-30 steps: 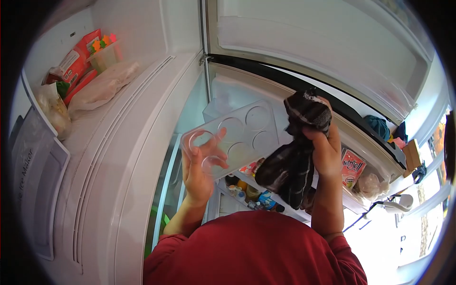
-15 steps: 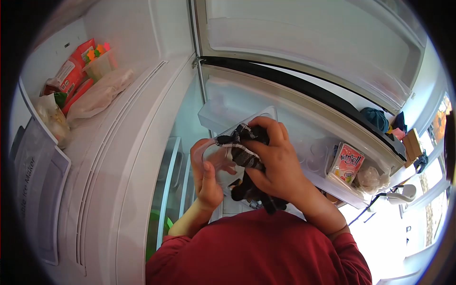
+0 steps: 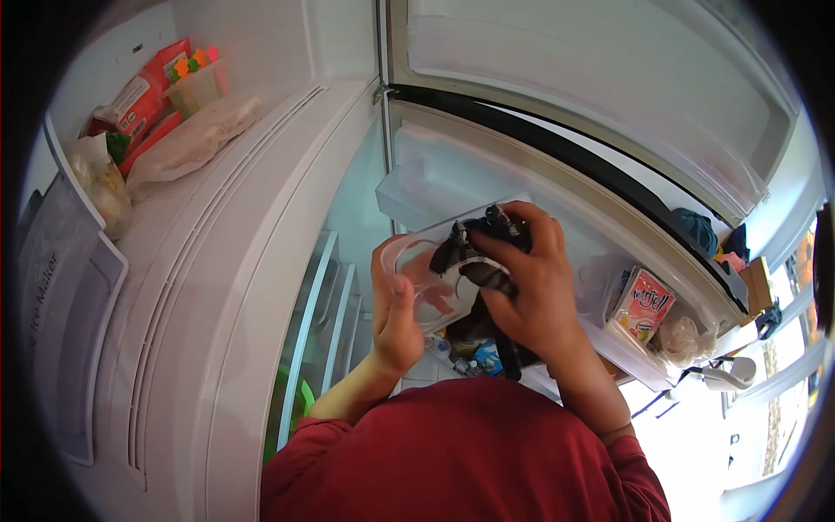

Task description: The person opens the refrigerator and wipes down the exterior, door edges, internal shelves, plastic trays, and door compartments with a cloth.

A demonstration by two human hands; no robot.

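My left hand (image 3: 400, 304) grips the left end of a clear plastic tray (image 3: 428, 300) with round openings, its thumb in front and its fingers seen through the plastic. A dark patterned cloth (image 3: 478, 265) is bunched in my right hand (image 3: 535, 278), pressed against the tray's right part. Part of the cloth hangs below that hand. Both hands are in front of the open lower fridge door.
A door shelf at right holds a red Nutrijell box (image 3: 645, 303) and a knotted plastic bag (image 3: 683, 337). In the freezer at left are red packages (image 3: 135, 111), a small bin (image 3: 197, 89) and a wrapped package (image 3: 196, 143). A green container (image 3: 300, 396) sits low inside.
My right hand has brought the cloth leftward from beside the tray onto it. Since the middle frame, both hands and the tray appear slightly farther right, as the camera view shifts.
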